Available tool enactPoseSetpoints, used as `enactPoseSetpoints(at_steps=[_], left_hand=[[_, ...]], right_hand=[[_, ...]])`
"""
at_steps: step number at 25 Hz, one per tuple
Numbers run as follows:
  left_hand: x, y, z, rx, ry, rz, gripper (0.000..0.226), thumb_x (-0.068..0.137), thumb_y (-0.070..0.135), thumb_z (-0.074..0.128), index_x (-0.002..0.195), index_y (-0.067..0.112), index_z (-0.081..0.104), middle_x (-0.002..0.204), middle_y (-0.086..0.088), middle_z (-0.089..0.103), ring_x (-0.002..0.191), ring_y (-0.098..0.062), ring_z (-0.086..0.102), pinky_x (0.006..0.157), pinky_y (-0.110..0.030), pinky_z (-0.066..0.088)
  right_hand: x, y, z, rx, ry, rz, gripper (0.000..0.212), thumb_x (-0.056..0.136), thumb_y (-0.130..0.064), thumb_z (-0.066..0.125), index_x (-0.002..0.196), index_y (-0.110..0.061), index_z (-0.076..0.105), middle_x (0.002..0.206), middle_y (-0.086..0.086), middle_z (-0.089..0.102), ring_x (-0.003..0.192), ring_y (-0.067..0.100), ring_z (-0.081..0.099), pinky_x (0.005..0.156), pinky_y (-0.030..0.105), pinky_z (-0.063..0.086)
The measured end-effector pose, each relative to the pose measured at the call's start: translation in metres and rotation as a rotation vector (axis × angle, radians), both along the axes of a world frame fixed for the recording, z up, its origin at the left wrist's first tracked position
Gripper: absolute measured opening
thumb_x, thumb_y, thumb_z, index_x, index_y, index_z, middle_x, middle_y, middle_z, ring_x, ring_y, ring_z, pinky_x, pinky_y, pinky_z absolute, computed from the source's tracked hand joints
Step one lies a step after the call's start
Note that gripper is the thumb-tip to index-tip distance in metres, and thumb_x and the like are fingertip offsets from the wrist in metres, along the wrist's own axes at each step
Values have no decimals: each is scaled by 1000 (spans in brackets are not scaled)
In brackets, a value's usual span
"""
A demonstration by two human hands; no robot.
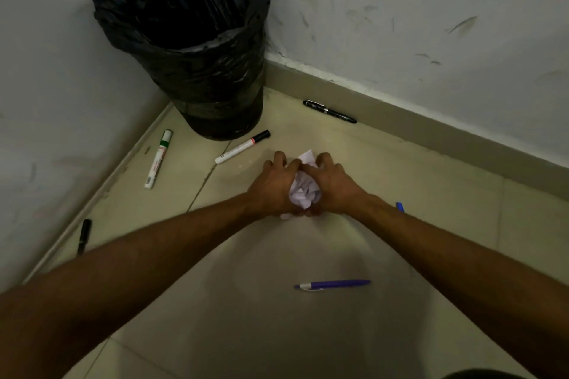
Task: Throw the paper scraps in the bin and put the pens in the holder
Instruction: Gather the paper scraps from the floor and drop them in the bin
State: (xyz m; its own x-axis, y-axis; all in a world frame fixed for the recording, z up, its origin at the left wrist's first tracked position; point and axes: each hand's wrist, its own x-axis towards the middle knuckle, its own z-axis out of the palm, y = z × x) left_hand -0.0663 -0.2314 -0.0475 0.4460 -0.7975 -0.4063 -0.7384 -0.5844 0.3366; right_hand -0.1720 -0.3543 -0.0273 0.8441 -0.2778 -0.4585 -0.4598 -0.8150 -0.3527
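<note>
left hand (271, 186), right hand (334, 186), cupping paper scraps (304, 189)

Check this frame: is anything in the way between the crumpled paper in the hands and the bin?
Nothing visible blocks it. Both hands, left hand and right hand, cup the paper scraps; only a white marker lies on the floor toward the open bin, below any lifted path.
</note>
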Motion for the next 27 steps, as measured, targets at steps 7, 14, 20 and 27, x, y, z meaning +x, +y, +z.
enactPoseSetpoints(at_steps=[7, 14, 20, 27], left_hand=[[1, 18, 7, -237, 70, 69, 25, 87, 28, 69, 98, 7, 71, 96, -10, 69, 90, -24, 59, 79, -30, 45], [23, 37, 100, -652, -30, 201, 18, 87, 19, 70, 103, 11, 75, 94, -4, 70, 82, -10, 58, 70, -10, 36], [86, 44, 221, -1012, -334, 216, 9, 83, 16, 73, 86, 8, 75, 79, -2, 70, 69, -11, 61, 66, -20, 45], [178, 32, 245, -836, -260, 540, 26, 86, 18, 67, 67, 0, 65, 56, -7, 65, 45, -2, 54, 46, -8, 36]], right_hand=[[-8, 12, -12, 172, -346, -154, 30, 77, -32, 67, 94, -11, 80, 99, 15, 71, 90, 27, 67, 71, 21, 40], [11, 14, 64, 282, -735, -303, 6, 76, -21, 78, 77, -17, 80, 76, -2, 73, 65, 4, 66, 63, 18, 50], [85, 17, 193, 330, -1029, -201, 8, 79, -17, 79, 78, -25, 77, 75, 1, 74, 68, 8, 70, 62, 20, 53], [218, 19, 226, 157, -872, -209, 8, 78, -13, 75, 78, -6, 79, 70, 13, 74, 66, 18, 70, 53, 17, 44]])
